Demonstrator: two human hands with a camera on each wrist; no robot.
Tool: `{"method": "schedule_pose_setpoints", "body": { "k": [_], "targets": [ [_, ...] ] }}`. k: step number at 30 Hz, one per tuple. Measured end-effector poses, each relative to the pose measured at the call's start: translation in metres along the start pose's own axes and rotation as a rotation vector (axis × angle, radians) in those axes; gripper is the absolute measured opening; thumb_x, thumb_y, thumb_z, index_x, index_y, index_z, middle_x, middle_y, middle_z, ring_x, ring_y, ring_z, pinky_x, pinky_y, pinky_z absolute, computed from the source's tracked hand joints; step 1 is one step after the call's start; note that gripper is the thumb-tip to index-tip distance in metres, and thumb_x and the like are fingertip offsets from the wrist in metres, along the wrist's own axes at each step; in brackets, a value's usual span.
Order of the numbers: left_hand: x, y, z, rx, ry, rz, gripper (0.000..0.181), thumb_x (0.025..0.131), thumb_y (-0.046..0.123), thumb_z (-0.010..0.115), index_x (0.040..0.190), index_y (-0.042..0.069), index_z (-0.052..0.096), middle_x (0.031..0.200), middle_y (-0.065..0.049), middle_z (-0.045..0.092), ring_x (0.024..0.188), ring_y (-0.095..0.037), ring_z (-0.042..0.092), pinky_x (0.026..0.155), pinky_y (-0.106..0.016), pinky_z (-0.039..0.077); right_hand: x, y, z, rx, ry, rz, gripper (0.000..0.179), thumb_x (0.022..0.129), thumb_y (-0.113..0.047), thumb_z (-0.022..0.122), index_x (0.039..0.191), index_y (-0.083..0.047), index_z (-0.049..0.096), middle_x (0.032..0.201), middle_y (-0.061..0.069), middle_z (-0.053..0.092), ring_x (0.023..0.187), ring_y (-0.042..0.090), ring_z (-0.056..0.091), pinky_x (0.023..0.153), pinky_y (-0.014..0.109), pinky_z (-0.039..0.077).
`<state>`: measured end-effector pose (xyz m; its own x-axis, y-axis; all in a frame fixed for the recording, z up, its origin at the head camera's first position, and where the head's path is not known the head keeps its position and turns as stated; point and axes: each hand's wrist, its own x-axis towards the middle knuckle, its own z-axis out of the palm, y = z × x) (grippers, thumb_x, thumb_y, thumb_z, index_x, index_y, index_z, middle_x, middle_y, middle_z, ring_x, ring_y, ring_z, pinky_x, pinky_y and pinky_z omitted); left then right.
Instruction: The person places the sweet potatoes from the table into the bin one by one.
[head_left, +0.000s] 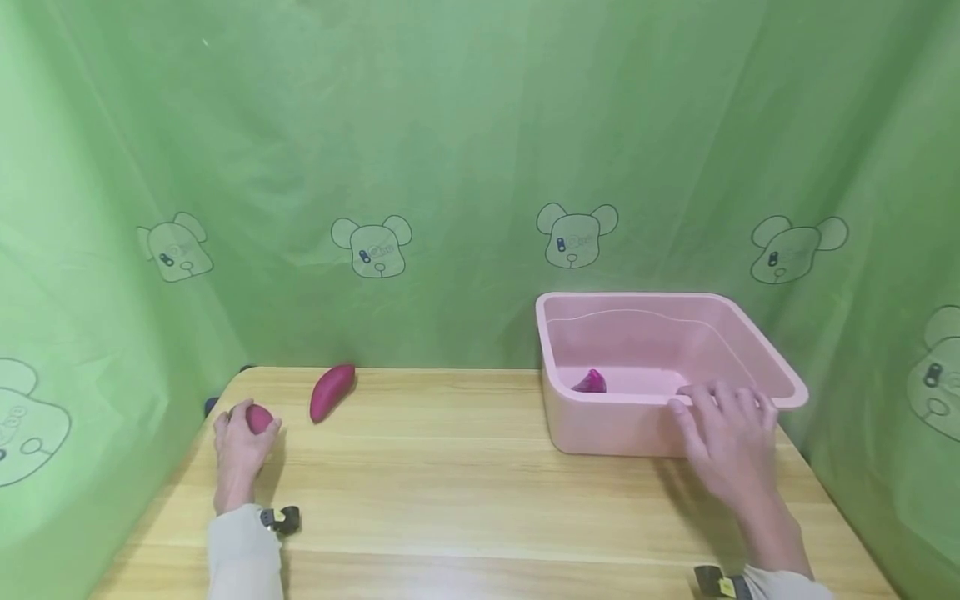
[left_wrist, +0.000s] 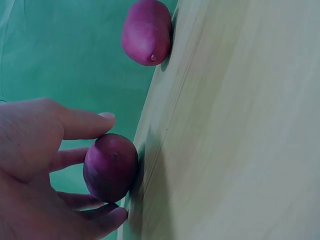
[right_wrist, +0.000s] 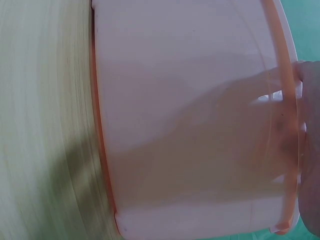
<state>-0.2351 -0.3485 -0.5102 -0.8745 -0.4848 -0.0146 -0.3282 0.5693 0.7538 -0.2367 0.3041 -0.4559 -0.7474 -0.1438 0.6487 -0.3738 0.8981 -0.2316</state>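
Observation:
At the table's far left, my left hand point(head_left: 242, 446) has its thumb and fingers around a purple-red sweet potato point(left_wrist: 111, 167), which lies close against the tabletop. A second sweet potato point(head_left: 332, 392), longer and slightly curved, lies to the right of that hand near the back edge. My right hand point(head_left: 731, 442) grips the near rim of a pink plastic basin point(head_left: 615, 427), fingers hooked over the rim and thumb on the outer side. Inside the basin shows a purple piece with a pointed bright tip point(head_left: 592, 381); its lower part is hidden by the front wall.
The light wooden table point(head_left: 420, 500) carries the basin at its right rear. Green curtains point(head_left: 465, 150) printed with bear heads hang behind and on both sides, close to the table's edges.

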Motion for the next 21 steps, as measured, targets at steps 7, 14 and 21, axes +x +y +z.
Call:
{"method": "schedule_pose_setpoints", "body": {
  "k": [7, 14, 21],
  "targets": [
    [0.0001, 0.0023, 0.0015, -0.025, 0.018, -0.031, 0.072, 0.099, 0.017, 0.061, 0.159, 0.0, 0.024, 0.158, -0.04, 0.01, 0.128, -0.061, 0.038, 0.099, -0.071, 0.045, 0.0005, 0.0003, -0.0002, -0.007, 0.006, -0.003, 0.032, 0.106, -0.033, 0.049, 0.113, -0.005, 0.063, 0.111, 0.022, 0.058, 0.109, 0.048, 0.046, 0.111, 0.074, 0.017],
    [-0.0012, 0.0045, 0.0006, -0.035, 0.012, -0.037, 0.07, 0.096, 0.01, 0.055, 0.158, 0.001, 0.026, 0.153, -0.042, 0.016, 0.127, -0.06, 0.038, 0.101, -0.071, 0.043, 0.0005, -0.0003, -0.0006, -0.006, 0.01, -0.005, 0.031, 0.106, -0.032, 0.05, 0.112, -0.005, 0.063, 0.11, 0.022, 0.058, 0.11, 0.047, 0.046, 0.111, 0.073, 0.017],
    [-0.0018, 0.004, -0.001, -0.02, 0.022, -0.023, 0.07, 0.09, 0.004, 0.055, 0.155, -0.001, 0.03, 0.151, -0.042, 0.019, 0.128, -0.06, 0.034, 0.096, -0.069, 0.047, -0.0001, -0.0002, -0.0003, -0.002, 0.018, -0.011, 0.03, 0.105, -0.032, 0.051, 0.111, -0.004, 0.062, 0.109, 0.022, 0.058, 0.109, 0.047, 0.046, 0.111, 0.073, 0.017]
  ]
}}
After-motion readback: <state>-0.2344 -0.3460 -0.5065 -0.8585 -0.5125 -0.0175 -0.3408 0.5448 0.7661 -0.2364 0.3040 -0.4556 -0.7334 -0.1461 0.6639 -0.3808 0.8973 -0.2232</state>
